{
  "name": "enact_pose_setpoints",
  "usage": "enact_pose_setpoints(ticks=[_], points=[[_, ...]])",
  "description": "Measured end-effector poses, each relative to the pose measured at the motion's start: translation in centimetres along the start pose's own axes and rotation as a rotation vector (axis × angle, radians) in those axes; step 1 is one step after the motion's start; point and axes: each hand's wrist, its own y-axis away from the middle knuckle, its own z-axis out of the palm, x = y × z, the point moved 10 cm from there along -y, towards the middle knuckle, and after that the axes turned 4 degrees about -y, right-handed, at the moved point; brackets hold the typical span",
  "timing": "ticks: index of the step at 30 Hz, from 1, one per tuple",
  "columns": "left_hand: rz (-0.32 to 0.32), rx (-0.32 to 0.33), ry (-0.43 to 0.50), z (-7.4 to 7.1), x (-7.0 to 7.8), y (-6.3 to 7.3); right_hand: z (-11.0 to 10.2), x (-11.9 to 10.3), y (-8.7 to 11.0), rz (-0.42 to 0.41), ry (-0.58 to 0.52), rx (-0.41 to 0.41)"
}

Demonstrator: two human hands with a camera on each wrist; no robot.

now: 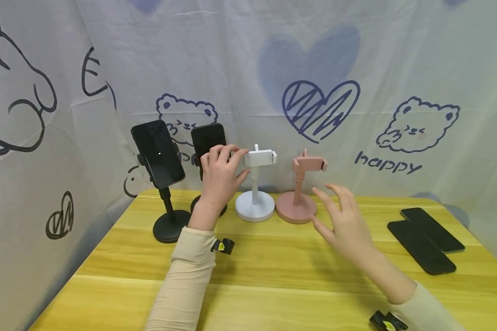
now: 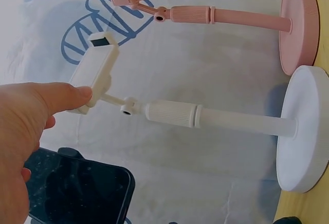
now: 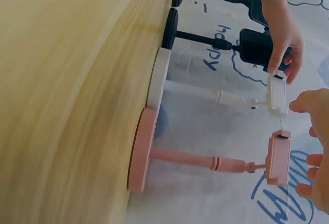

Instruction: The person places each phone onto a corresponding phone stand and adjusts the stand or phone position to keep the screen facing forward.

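Note:
A white phone stand [image 1: 254, 206] stands upright mid-table, its clamp holding no phone. My left hand [image 1: 220, 177] is at the left end of that clamp, pinching it between thumb and fingers; the thumb [image 2: 72, 95] lies on the clamp in the left wrist view. To its right is a pink phone stand [image 1: 296, 208], its clamp [image 3: 278, 160] also without a phone. My right hand [image 1: 345, 225] hovers in front and to the right of the pink stand, fingers spread and apart, holding nothing.
On the left, two black stands each hold a dark phone [image 1: 158, 154], the second phone [image 1: 207, 137] partly behind my left hand. Two more phones lie overlapping on the right, the front one [image 1: 420, 248] partly under or against the other [image 1: 434, 228]. A printed cloth [image 1: 248, 69] hangs behind the wooden table [image 1: 273, 276].

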Motion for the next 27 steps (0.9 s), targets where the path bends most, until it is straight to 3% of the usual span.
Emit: enact_pose_setpoints(ticks=[12, 27], points=[[-0.057, 0.025, 0.026, 1.1, -0.3, 0.0, -1.0, 2.0, 0.8, 0.047, 0.018, -0.009], [-0.134, 0.018, 0.062, 2.3, -0.4, 0.0, -2.9, 3.5, 1.4, 0.066, 0.077, 0.035]])
